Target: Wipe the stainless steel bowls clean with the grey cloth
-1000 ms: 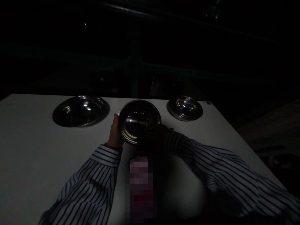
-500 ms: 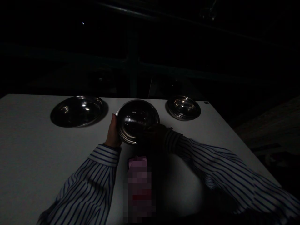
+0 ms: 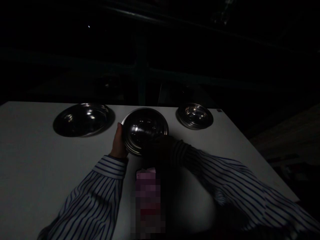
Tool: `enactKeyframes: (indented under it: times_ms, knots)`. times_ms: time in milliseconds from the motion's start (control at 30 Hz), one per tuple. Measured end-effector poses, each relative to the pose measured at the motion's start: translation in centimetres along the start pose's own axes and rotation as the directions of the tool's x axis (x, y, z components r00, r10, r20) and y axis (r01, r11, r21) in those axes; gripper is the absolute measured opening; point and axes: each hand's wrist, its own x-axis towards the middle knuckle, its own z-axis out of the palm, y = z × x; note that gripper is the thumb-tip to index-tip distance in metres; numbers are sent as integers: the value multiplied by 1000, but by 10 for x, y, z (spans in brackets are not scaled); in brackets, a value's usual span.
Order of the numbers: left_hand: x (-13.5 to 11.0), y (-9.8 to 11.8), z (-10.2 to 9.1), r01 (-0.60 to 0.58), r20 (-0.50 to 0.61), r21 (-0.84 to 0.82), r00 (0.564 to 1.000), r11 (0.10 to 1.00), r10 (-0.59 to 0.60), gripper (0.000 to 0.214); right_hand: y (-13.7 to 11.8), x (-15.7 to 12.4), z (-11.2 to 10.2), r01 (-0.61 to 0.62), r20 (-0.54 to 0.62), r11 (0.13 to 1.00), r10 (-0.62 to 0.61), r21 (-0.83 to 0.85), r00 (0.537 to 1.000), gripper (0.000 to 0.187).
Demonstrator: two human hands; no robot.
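A shiny steel bowl (image 3: 145, 123) is tilted with its hollow towards me, over the middle of the white table. Several rim lines show along its lower left, so it may be more than one nested bowl. My left hand (image 3: 119, 143) grips its left side, thumb up along the rim and fingers hidden behind. Deep shadow covers my right hand (image 3: 160, 148), which reaches over the bowl's lower right part. Its fingers, and anything in them, cannot be made out.
A wide steel bowl (image 3: 81, 120) lies on the white table (image 3: 32, 160) at the left. Several stacked steel bowls (image 3: 195, 116) stand near the back right corner. A pinkish, pixelated packet-like thing (image 3: 147, 186) is in front of me. Beyond the table it is very dark.
The view shifts a little, and the bowl with both hands appears slightly further left. My right hand sits slightly lower and further left against the bowl. The other bowls stay in place.
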Motion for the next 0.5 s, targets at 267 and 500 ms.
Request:
enactKeyframes:
  times_ms: [267, 500]
  knots:
    - [-2, 2, 1, -2, -34, 64, 999, 998, 4, 55, -30, 28, 2, -26, -31, 998, 27, 49, 999, 55]
    - [0, 5, 0, 10, -64, 69, 998, 998, -6, 55, -33, 43, 3, -25, -189, 996, 41, 88, 981, 58]
